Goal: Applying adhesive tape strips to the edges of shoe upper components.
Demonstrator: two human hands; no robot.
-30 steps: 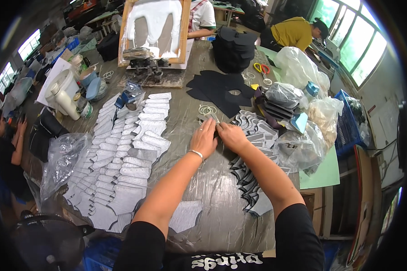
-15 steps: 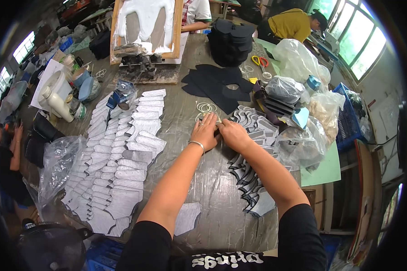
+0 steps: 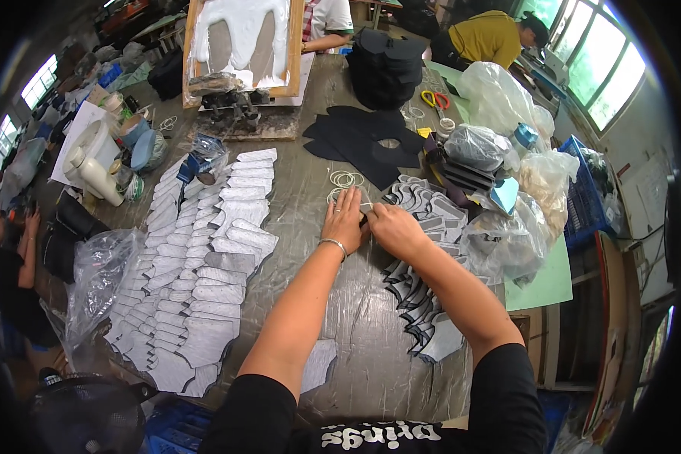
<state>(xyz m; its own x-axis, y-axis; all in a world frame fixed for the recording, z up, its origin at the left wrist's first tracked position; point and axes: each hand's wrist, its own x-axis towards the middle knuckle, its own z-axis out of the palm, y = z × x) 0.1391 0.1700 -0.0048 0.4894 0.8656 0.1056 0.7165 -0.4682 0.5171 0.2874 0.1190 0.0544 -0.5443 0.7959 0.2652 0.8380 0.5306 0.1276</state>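
Observation:
My left hand (image 3: pixel 344 224) is over the middle of the table, fingers long and close together, thumb side against a small dark piece (image 3: pixel 365 228). Most of that piece is hidden under my hands. Just to the right, my right hand (image 3: pixel 392 229) is curled, its fingertips closed on a thin pale band (image 3: pixel 366 206) that runs toward my left fingers. Beyond my fingertips lie several loose pale loops (image 3: pixel 346 179). Beside my right hand, overlapping grey cut pieces with dark edges (image 3: pixel 435 216) run down the table.
Rows of light grey cut pieces (image 3: pixel 197 280) cover the left side, with one loose piece (image 3: pixel 320 363) near me. Black cut sheets (image 3: pixel 356 144), scissors (image 3: pixel 436 100) and plastic bags (image 3: pixel 499 98) lie farther off. A framed screen (image 3: pixel 297 45) stands behind. Other people work nearby.
My hands have shifted slightly to the right and stay close together. The pale band shows more plainly at my right fingertips.

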